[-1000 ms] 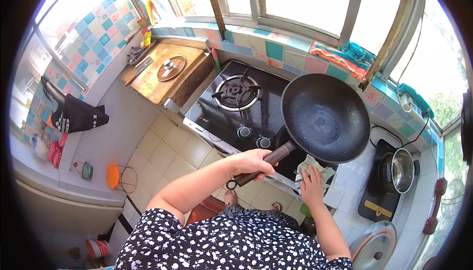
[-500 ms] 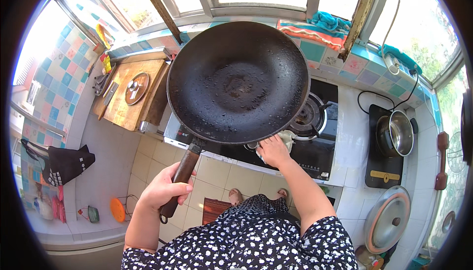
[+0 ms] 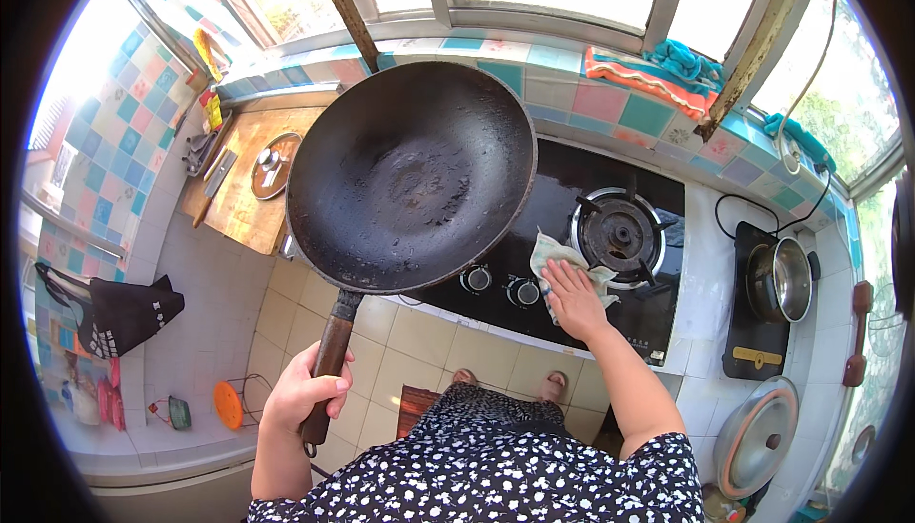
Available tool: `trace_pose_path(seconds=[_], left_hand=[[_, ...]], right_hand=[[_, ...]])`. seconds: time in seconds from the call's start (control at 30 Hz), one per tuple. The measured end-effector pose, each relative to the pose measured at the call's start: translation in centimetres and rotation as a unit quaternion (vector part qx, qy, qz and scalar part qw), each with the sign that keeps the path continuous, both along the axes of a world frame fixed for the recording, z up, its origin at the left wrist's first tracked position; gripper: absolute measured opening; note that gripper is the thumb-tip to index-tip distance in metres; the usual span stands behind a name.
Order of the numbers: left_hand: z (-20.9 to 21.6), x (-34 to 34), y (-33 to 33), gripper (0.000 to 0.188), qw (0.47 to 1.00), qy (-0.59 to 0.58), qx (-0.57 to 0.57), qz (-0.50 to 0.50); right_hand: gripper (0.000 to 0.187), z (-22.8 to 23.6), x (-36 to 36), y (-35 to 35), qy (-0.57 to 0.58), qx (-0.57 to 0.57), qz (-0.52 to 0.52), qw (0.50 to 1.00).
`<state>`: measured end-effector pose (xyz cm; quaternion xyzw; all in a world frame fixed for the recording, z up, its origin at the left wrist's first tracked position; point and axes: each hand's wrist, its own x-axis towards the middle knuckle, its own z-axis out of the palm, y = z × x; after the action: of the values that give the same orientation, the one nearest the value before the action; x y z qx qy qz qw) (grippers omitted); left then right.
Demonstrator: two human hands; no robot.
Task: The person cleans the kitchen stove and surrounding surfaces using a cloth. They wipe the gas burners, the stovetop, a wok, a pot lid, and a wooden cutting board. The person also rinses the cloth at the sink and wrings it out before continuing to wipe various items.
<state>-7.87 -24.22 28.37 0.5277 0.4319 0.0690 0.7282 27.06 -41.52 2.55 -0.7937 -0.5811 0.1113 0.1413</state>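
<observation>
Pressing cloth onto black cooktop, just beside the front-left of right burner. Using right hand, fingers extended flat on top, slightly spread, not closed round it. Gripping wok by its handle in left hand, fingers wrapped, thumb across. Holding it raised at the cooktop's left side, apart from the cloth. Just shifted wok left off the right burner, and slid cloth slightly away from knobs toward the burner ring. Means unobstructed reach for the cloth there; hides most of the cooktop's left half. Further out: glass lid on chopping board to the left, metal pot on flat black hob to the right.
</observation>
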Motion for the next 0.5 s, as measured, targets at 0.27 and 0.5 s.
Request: trace_pose_path(seconds=[0.27,0.5], left_hand=[[-0.3,-1.6,1.5,0.041,0.999,-0.004,-0.037,-0.016],[-1.2,-1.4,3.8,0.039,0.998,-0.011,-0.030,-0.059]], right_hand=[[0.048,-2.7,0.8,8.4,-0.100,0.040,-0.104,0.989],[0.051,-1.3,-4.0,-2.1,-0.074,0.003,-0.179,0.981]])
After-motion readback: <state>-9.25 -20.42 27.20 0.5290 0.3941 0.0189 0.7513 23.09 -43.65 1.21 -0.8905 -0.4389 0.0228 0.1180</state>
